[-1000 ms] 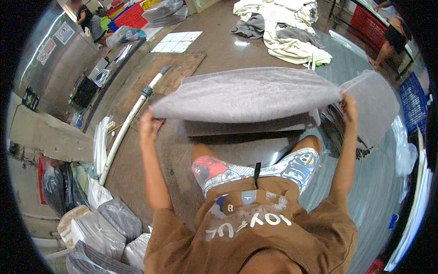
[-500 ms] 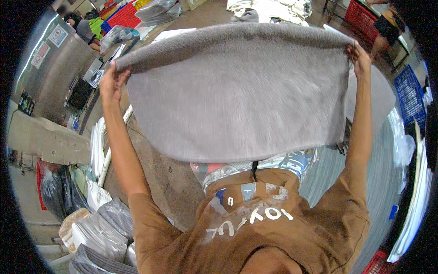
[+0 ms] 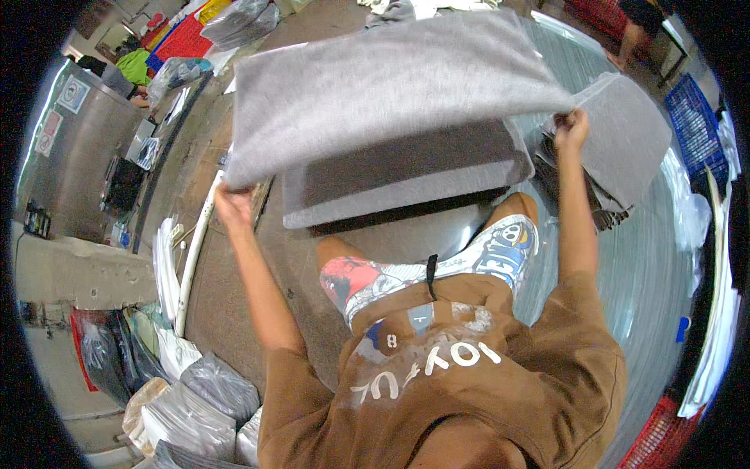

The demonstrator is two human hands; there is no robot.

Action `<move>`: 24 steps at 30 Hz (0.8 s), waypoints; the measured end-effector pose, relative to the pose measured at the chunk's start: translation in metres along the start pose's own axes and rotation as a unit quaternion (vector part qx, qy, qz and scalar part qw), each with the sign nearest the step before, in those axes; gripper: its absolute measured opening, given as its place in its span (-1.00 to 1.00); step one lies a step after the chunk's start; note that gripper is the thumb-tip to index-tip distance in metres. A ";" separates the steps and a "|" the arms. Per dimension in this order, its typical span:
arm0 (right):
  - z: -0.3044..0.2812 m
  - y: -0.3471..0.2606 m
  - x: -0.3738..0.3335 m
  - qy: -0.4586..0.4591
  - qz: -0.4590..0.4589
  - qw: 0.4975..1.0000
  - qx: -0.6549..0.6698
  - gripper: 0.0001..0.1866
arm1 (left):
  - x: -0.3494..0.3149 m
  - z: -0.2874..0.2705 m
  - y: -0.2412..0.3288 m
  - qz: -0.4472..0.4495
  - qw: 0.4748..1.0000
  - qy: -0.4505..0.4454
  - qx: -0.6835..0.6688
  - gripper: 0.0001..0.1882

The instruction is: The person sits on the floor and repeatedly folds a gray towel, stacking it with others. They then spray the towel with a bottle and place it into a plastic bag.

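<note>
A grey plush fabric piece [image 3: 398, 78] is stretched in the air between my hands, slanting away from me. My left hand [image 3: 236, 205] grips its near left corner, and my right hand [image 3: 572, 129] pinches its right corner. Beneath it lies a dark, soft-looking piece [image 3: 406, 148] with a paler grey front border [image 3: 414, 195], just beyond my knees; its far part is hidden by the raised fabric. Close by my right hand rests another grey fabric pile [image 3: 625, 129], with dark folded edges on its near side.
Plastic-wrapped bundles [image 3: 191, 414] sit at the lower left beside a white pipe [image 3: 197, 258]. A blue basket [image 3: 695, 125] and a red basket [image 3: 662, 439] stand on the right. White cloth [image 3: 437, 8] lies at the far end. Other people are partly visible at both upper corners.
Both hands have come down toward me, the left one lower than the right. The fabric has swung from hanging in front of me to spreading away, uncovering the dark piece and my knees.
</note>
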State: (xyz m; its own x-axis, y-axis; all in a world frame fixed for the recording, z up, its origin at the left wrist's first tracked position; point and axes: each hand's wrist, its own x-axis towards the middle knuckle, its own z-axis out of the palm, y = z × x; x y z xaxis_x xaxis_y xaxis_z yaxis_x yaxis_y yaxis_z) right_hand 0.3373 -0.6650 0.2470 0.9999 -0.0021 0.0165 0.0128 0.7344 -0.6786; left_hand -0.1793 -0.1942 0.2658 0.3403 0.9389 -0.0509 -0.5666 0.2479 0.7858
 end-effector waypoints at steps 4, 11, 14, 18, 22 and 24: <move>-0.120 0.078 -0.035 0.037 0.273 0.956 -0.103 -0.69 | -0.029 -0.099 -0.087 -0.221 0.972 0.069 0.028 -0.53; -0.134 0.091 -0.024 0.131 0.258 0.926 -0.244 -0.46 | -0.033 -0.099 -0.137 -0.237 0.960 0.079 0.125 -0.44; -0.095 0.098 -0.037 0.120 0.188 0.952 -0.211 -0.53 | -0.008 -0.124 -0.112 -0.199 0.961 0.125 0.147 -0.51; -0.111 0.097 -0.040 0.175 0.082 0.958 -0.213 -0.65 | -0.021 -0.120 -0.124 -0.184 0.963 0.144 0.134 -0.61; -0.163 0.131 -0.035 0.298 0.081 0.896 -0.319 -0.54 | -0.031 -0.121 -0.142 -0.237 0.945 0.196 0.108 -0.63; -0.165 0.148 -0.035 0.296 0.085 0.903 -0.300 -0.54 | -0.038 -0.133 -0.133 -0.234 0.945 0.201 0.105 -0.62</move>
State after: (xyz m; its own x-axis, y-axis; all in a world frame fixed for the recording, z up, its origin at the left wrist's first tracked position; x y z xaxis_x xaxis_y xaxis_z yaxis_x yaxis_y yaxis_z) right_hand 0.3061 -0.6683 0.0244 0.8159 -0.4178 -0.3997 -0.3153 0.2580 -0.9133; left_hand -0.2165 -0.2309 0.0811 0.1800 0.7637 -0.6199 -0.2483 0.6451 0.7227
